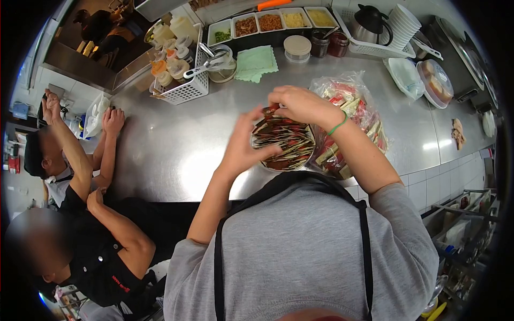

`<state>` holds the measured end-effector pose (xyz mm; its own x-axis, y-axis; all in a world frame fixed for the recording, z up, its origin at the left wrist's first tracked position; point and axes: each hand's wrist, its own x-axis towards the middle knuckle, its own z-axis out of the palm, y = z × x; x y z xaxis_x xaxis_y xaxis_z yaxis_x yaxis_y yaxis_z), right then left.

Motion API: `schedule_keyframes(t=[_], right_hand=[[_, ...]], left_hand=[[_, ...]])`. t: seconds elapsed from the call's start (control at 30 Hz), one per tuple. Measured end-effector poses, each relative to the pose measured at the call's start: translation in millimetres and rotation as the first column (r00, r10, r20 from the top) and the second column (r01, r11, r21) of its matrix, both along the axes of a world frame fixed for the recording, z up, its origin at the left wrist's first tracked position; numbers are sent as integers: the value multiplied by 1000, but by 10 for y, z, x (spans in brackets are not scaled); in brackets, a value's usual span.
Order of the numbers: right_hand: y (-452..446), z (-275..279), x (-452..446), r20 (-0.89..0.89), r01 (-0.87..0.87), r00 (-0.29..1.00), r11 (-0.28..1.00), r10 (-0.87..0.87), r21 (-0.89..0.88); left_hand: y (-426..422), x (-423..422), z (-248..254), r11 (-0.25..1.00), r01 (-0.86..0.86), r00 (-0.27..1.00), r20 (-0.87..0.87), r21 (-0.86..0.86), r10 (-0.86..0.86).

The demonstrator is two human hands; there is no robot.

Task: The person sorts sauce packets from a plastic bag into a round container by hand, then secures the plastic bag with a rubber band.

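A round container of upright sachets (292, 140), packed edge to edge, stands on the steel counter in front of me. My left hand (243, 142) is at its left side, thumb and fingers apart, the thumb reaching over the sachets; it is slightly blurred. At the far rim my right hand (302, 104), with a green band on the wrist, has its fingers closed on a dark red sachet (272, 109). Beside the container, under my right forearm, lies a clear plastic bag (369, 115) holding many red and cream sachets.
A white basket of squeeze bottles (184, 91), a green cloth (256, 63) and a row of topping trays (270, 22) line the back. Jars (337, 44) and a basket with a jug (369, 24) stand at right. Two people (101, 230) are at left.
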<state>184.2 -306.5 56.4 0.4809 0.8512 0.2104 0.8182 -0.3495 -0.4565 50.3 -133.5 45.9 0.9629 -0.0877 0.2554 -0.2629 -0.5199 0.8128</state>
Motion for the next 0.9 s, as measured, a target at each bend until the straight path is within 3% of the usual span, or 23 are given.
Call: schedule_keyframes(t=[0.07, 0.1, 0.2, 0.27, 0.4, 0.53, 0.6, 0.7, 0.77, 0.9], right_hand=[[60, 24, -28, -93, -37, 995, 995, 46, 95], [81, 3, -41, -95, -43, 994, 995, 52, 95], [137, -23, -66, -30, 24, 999, 999, -26, -45], [87, 3, -80, -35, 57, 998, 996, -60, -65], [-50, -165, 1, 5, 65, 998, 990, -65, -121], [-103, -208, 78, -80, -19, 997, 990, 8, -141], [-109, -256, 136, -95, -34, 995, 989, 21, -141], [-35, -261, 193, -98, -100, 992, 967, 79, -235], [67, -222, 203, -246, -120, 969, 886, 7, -448], [169, -326, 182, -231, -112, 973, 871, -2, -479]], left_hand=[[86, 130, 6, 980, -195, 978, 88, 45, 191], [115, 209, -33, 979, -201, 977, 87, 45, 196], [156, 365, -129, 966, -176, 980, 121, 187, 155], [73, 414, -149, 969, -63, 997, -21, 237, 70], [41, 474, -201, 915, -49, 993, 122, 400, 0], [87, 510, -209, 902, -15, 994, 103, 430, -33], [101, 487, -203, 986, -3, 997, -69, 170, 15], [158, 433, -298, 991, -124, 986, -106, 40, 128], [202, 394, -391, 990, -144, 984, -104, -9, 142], [250, 325, -454, 983, -176, 981, -89, -44, 171]])
